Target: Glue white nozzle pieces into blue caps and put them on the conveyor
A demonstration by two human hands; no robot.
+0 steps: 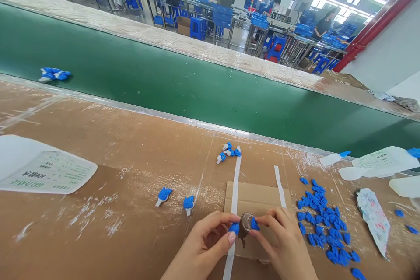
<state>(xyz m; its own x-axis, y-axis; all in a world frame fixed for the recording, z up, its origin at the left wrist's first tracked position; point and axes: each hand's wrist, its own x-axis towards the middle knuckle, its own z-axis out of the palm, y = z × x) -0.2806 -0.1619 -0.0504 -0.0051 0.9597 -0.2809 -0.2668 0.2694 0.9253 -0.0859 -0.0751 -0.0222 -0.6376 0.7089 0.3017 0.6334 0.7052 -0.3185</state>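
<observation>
My left hand (207, 238) is closed, with thumb and index finger pinching a small blue molded piece (234, 228). A second small blue piece (255, 224) is between the fingertips of my right hand (285, 237). Between the two pieces is a small round dish (246, 221), with a brown smear below it. The dish rests on a cardboard sheet (256, 193) crossed by white tape strips (235, 188). To the right lies a pile of loose blue pieces (323, 214). Left of the cardboard are two blue pieces with white ends (164, 194).
Several blue-and-white pieces (229, 152) sit near the edge of the green conveyor belt (157, 81); more (54, 74) lie on the belt. A large white bottle (46, 166) is at left. Glue bottles (382, 160) and a stained cloth-like scrap (373, 218) are at right. People work beyond.
</observation>
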